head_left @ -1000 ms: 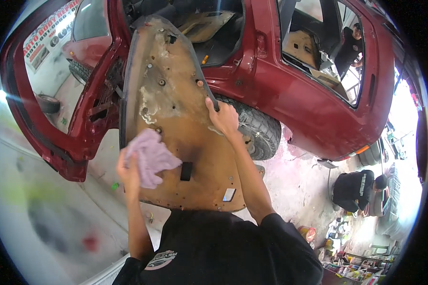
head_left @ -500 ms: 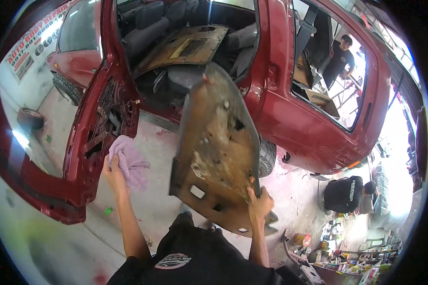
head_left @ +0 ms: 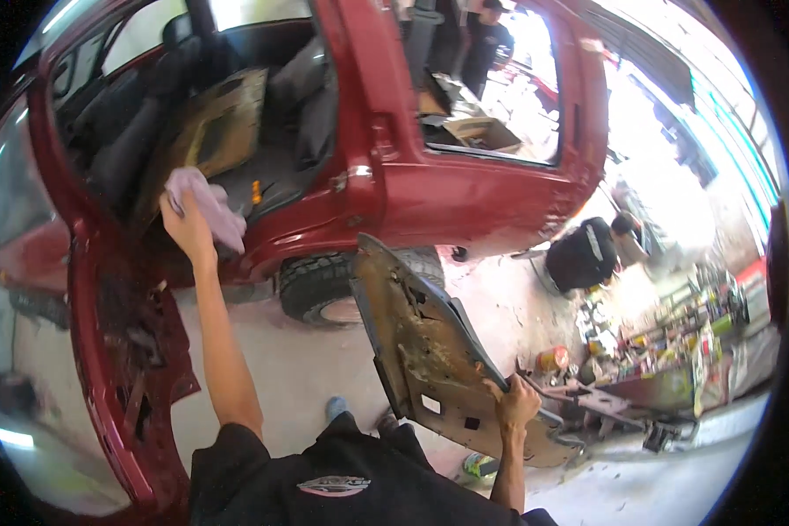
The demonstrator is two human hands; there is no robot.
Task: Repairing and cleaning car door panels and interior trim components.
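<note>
My left hand point(head_left: 187, 230) is raised toward the rear door opening of a dark red car and grips a crumpled lilac cloth point(head_left: 203, 200). My right hand point(head_left: 517, 405) is closed on the edge of a door trim panel point(head_left: 438, 364), held low at my right side. The panel's worn brown back, with cut-out holes and a grey rim, faces me, and it slants from the rear wheel down toward my right. Inside the car, beyond the cloth, another brown panel point(head_left: 223, 123) leans over the seats. A small orange object point(head_left: 256, 192) stands by the sill.
The stripped open car door point(head_left: 136, 351) stands on my left. A rear tyre point(head_left: 311, 294) shows under the red body point(head_left: 473, 200). At the right, a crouching person in black point(head_left: 581, 256) is near shelves of cans and bottles point(head_left: 675, 337). Another person point(head_left: 484, 51) stands beyond the rear window.
My view has turned to the right. My left hand has moved up to the car's door opening with the cloth. My right hand has swung the panel down and rightward, away from the opening.
</note>
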